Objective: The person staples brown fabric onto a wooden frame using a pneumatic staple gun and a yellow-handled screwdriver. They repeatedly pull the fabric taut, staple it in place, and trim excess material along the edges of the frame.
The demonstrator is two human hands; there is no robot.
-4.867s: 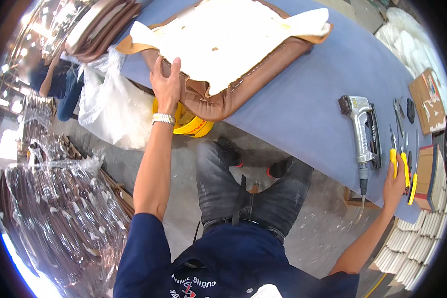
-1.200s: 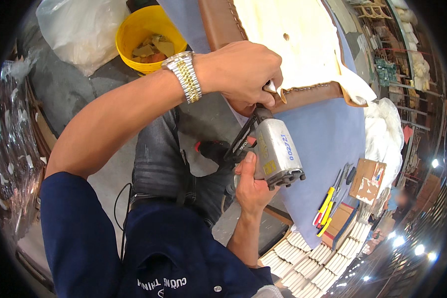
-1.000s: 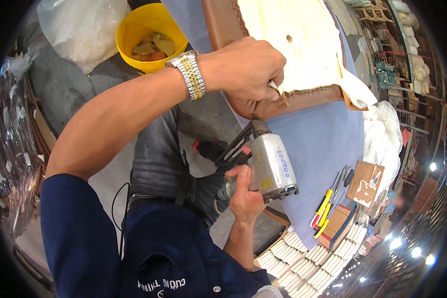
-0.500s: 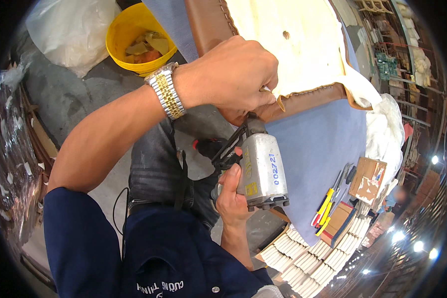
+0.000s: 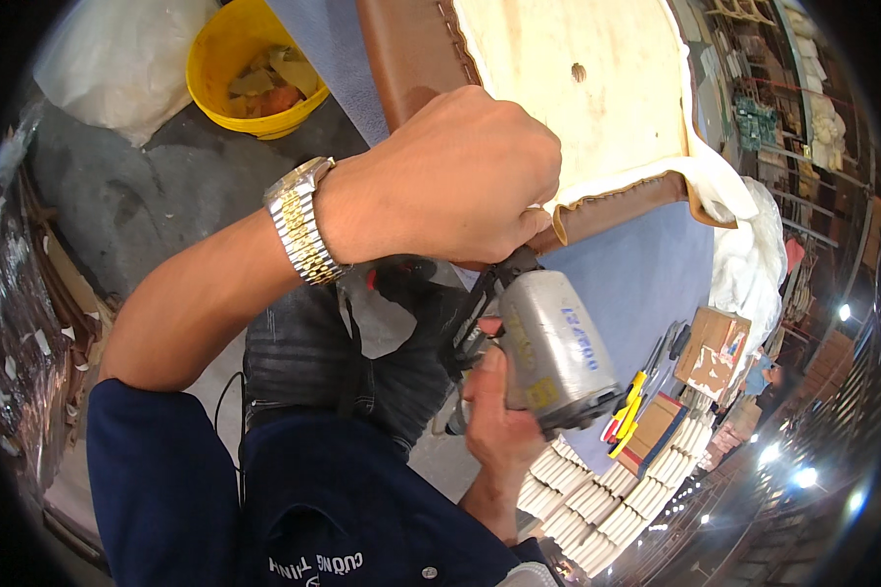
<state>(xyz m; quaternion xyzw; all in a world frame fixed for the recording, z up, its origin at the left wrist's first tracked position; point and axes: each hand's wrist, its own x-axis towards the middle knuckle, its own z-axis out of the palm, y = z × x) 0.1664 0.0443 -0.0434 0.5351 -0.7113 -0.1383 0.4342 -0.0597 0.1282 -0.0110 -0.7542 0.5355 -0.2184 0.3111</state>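
Observation:
My left hand [image 5: 455,176], with a metal watch on the wrist, grips the near edge of a brown leather seat panel [image 5: 411,59] whose wooden underside [image 5: 568,98] faces up. White fabric [image 5: 715,181] hangs off its corner. My right hand [image 5: 494,421] holds a grey pneumatic staple gun [image 5: 558,347] from below. The gun's nose points up at the leather edge, right under my left hand's fingers.
The panel lies on a blue-covered table [image 5: 646,284]. A yellow bucket [image 5: 240,64] with scraps stands on the floor at the upper left. Yellow-handled tools [image 5: 626,416] and a cardboard box [image 5: 712,350] lie on the table at the right. Stacked white pieces [image 5: 597,494] sit below.
The staple gun has swung upright and risen until its nose is at the leather edge under my left hand. My left hand has kept its grip on the panel edge.

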